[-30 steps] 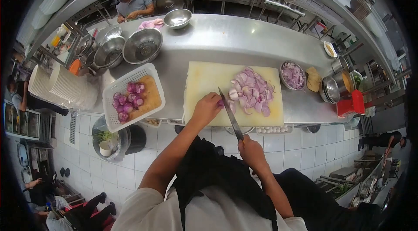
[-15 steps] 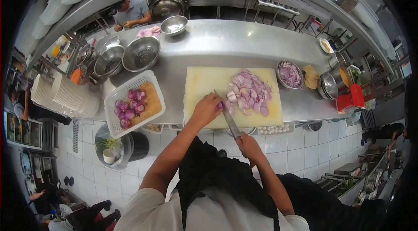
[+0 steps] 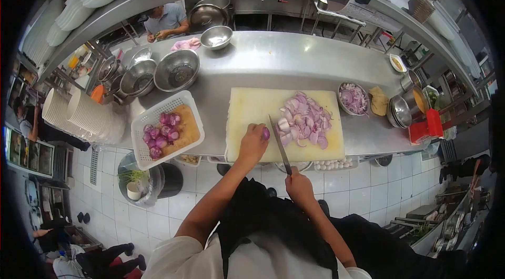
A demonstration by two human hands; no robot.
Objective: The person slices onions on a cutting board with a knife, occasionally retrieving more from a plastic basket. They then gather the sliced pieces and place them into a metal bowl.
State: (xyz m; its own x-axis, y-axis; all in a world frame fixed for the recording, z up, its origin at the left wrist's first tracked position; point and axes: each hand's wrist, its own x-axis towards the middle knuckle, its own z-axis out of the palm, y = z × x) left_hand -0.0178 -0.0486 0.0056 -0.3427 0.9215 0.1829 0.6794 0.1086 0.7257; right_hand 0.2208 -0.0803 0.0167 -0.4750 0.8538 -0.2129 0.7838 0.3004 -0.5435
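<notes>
My left hand is closed on a small purple onion piece at the left-middle of the pale cutting board. In my right hand is the handle of a long knife, its blade pointing away from me over the board, a little right of the onion piece. Sliced purple onions lie heaped on the board's right half. Whole peeled onions sit in a white perforated basket to the left. A metal bowl of sliced onion stands right of the board.
Metal bowls stand at the back left, near stacked white containers. A red object and nested bowls are at the right. A person works across the counter. Below the left edge is a lined bin.
The knife has moved away from my left hand to the right, leaving a gap beside the onion piece. The whole view has shifted slightly, with the counter lower in it.
</notes>
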